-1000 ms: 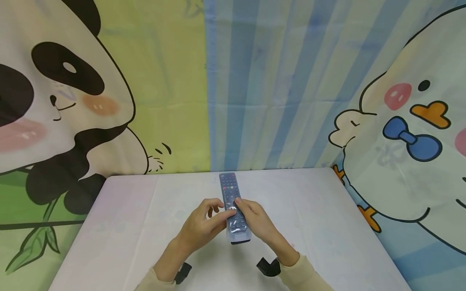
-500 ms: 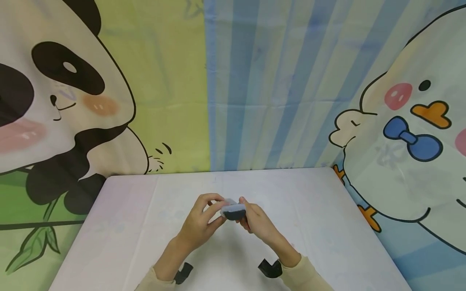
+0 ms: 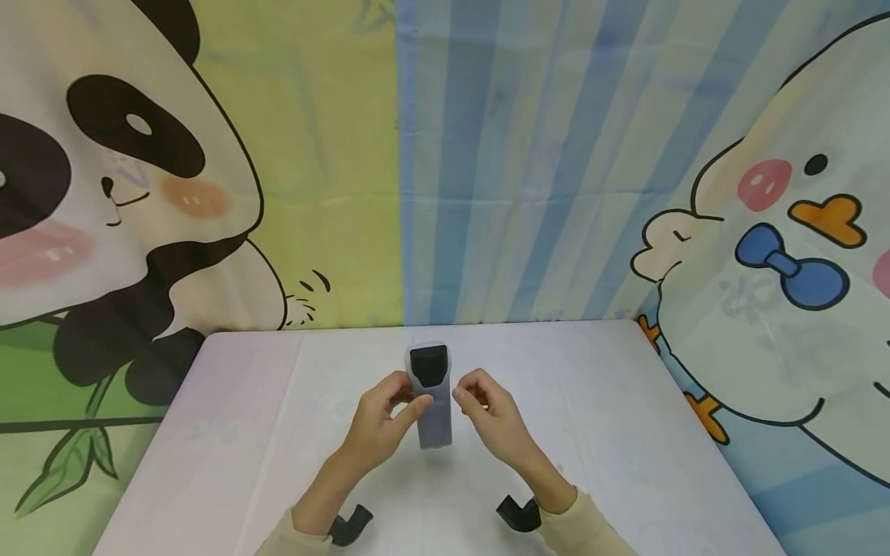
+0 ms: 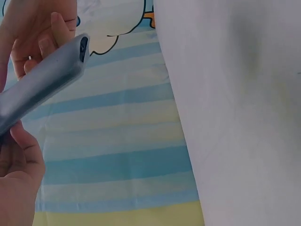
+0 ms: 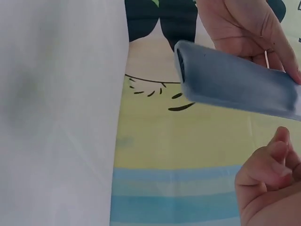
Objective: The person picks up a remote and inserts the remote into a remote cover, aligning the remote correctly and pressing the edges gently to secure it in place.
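A remote control in a translucent cover is held up over the table, its back towards the head camera and the black end at the top. My left hand grips it by the left edge, thumb lying across the back. Just off its right side is my right hand, fingers loosely bent and holding nothing. In the right wrist view a gap shows between the right hand and the remote control. The left wrist view has the remote control slanting between both hands; its button side is hidden.
Below is a white-covered table. Behind it hangs a cartoon curtain with a panda on the left and a white bird on the right. Black pieces stick out at both wrists.
The remote control has turned over from button side up, past an end-on view, to back side up. My right hand has let go and moved slightly right; my left hand keeps hold.
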The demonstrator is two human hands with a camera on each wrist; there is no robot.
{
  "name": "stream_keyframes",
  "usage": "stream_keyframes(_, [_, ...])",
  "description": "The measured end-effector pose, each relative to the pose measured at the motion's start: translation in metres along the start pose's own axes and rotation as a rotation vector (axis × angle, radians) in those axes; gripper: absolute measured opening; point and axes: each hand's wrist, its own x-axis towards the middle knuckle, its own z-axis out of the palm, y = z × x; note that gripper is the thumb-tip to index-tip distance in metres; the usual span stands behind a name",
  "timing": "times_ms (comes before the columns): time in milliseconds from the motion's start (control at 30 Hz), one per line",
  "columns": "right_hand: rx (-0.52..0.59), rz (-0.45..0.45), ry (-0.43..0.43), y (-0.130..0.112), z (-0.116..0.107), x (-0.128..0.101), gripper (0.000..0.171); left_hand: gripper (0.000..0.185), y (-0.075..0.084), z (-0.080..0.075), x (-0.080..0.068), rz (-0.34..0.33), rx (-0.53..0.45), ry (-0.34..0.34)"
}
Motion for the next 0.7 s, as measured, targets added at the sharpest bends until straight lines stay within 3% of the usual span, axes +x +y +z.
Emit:
stream_keyframes(267, [0.035,-0.056,-0.089,0.003,0.004,-0.003,0.012,0.016,0.005,-0.001,-0.002,-0.169,-0.122,-0.030])
stream_keyframes(533, [0.033,-0.066,-0.156,0.010,0.004,-0.008,0.004,0.016,0.005,-0.003,-0.002,-0.366,-0.158,-0.129])
stream_keyframes(700, [0.005,-0.088,-0.211,0.018,0.004,-0.012,0.008,0.020,0.002,-0.002,-0.002,-0.460,-0.139,-0.176])
